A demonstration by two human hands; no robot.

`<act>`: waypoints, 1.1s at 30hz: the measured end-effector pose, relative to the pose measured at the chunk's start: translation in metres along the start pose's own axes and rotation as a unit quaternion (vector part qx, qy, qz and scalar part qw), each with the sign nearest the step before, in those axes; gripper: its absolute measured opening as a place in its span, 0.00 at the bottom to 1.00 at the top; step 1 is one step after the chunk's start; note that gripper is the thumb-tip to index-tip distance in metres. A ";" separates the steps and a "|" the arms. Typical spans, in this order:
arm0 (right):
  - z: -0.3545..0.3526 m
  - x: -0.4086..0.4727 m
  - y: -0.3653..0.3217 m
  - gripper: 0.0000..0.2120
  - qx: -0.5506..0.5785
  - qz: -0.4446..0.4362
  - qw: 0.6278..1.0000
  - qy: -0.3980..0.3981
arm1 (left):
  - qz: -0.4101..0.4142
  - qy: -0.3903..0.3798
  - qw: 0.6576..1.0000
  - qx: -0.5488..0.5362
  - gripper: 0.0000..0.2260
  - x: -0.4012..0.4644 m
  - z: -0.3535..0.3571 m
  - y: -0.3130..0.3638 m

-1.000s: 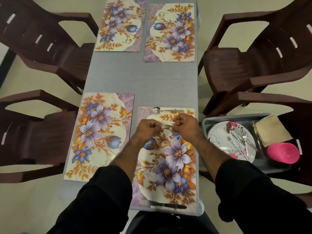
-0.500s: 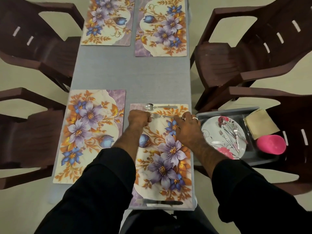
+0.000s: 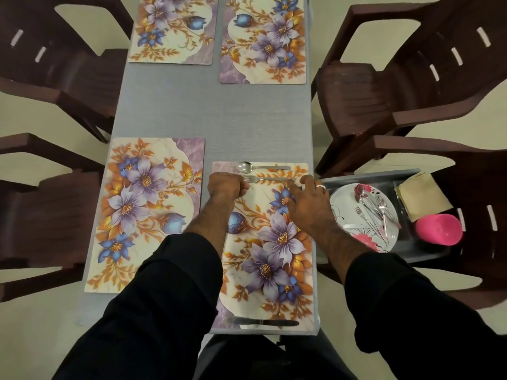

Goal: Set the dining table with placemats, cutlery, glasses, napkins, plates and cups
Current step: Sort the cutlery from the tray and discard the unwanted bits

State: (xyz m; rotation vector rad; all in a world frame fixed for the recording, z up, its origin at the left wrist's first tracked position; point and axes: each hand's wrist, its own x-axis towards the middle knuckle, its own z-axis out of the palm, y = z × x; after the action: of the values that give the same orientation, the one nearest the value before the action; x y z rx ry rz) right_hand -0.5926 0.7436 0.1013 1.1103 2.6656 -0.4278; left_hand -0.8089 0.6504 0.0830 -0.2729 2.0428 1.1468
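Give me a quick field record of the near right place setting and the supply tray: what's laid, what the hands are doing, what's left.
placemat: near right floral placemat on the grey table
laid: steel spoon along the far edge, dark-handled knife along the near edge
fork: steel fork just below the spoon, parallel to it
left hand: curled at the fork's tines
right hand: fingertips at the fork's handle end
tray: grey plastic tray holds a floral plate bearing spare cutlery, beige napkins, pink cup
other three placemats: bare
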 end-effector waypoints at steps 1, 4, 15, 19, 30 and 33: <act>-0.001 0.000 0.000 0.27 0.000 0.000 1.000 -0.003 | 0.003 -0.002 1.000 -0.001 0.06 0.000 -0.001 0.000; -0.006 0.000 -0.002 0.29 0.006 0.001 1.000 -0.013 | 0.013 -0.010 1.000 -0.001 0.07 0.000 -0.006 -0.003; -0.016 -0.045 0.012 0.29 0.073 0.052 0.996 -0.011 | 0.097 0.043 0.993 0.054 0.09 -0.021 -0.038 -0.024; -0.019 -0.071 0.031 0.27 0.105 0.055 0.993 0.007 | 0.170 0.025 0.980 0.098 0.08 -0.048 -0.014 -0.041; 0.029 -0.112 0.199 0.31 0.107 0.037 0.993 0.021 | 0.324 0.055 0.925 0.189 0.09 -0.159 0.133 -0.100; 0.041 -0.142 0.272 0.29 0.113 0.050 0.992 -0.016 | 0.334 0.028 0.924 0.187 0.08 -0.203 0.194 -0.117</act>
State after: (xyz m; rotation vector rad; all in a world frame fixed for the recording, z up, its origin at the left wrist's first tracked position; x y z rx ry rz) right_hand -0.2956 0.8193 0.0584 1.2794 2.5683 -0.7361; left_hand -0.5094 0.7034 0.0926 0.6354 2.4303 1.0897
